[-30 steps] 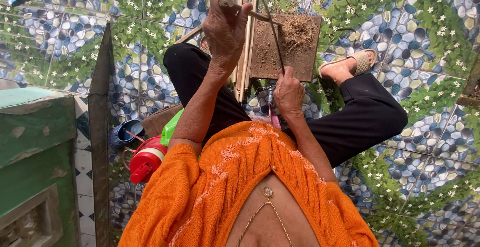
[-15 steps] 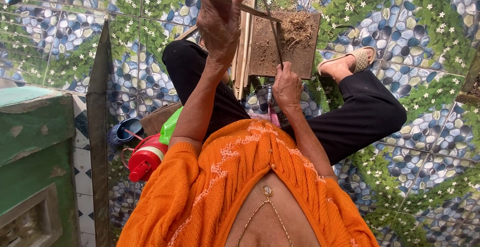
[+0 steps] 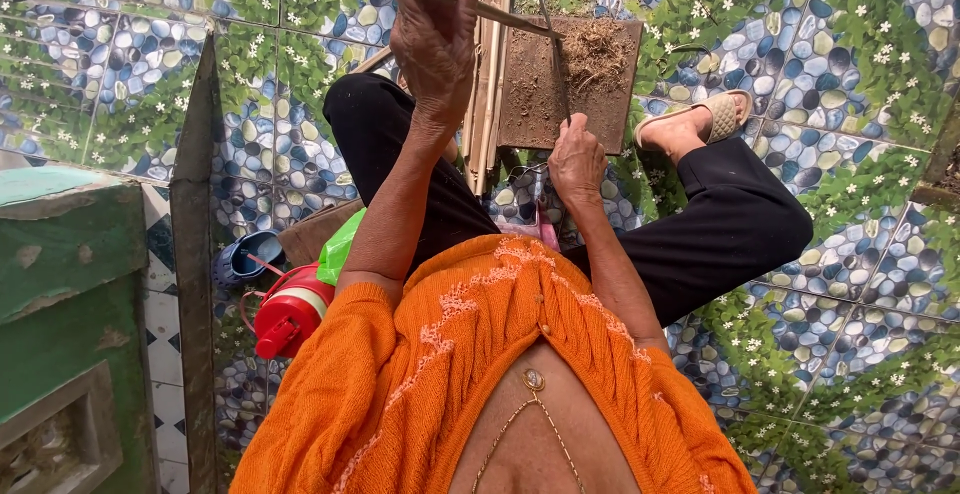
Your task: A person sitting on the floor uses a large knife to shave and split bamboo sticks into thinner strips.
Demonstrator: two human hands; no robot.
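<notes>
Right, head view: your left hand point(image 3: 435, 49) is up high w/ fingers closed round a thin wooden stick point(image 3: 505, 19), which pokes out to the right of the fist over the brown board point(image 3: 530, 104), while your right hand point(image 3: 577, 162) sits lower, just below the board, fist closed on a dark thin blade point(image 3: 552, 39) that runs up to cross the stick's tip. Bamboo strips point(image 3: 485, 84) lie btw. the hands along the board's left edge, shavings point(image 3: 597, 54) piled on its top right, and a red flask point(image 3: 290, 312) stands by your left elbow.
</notes>
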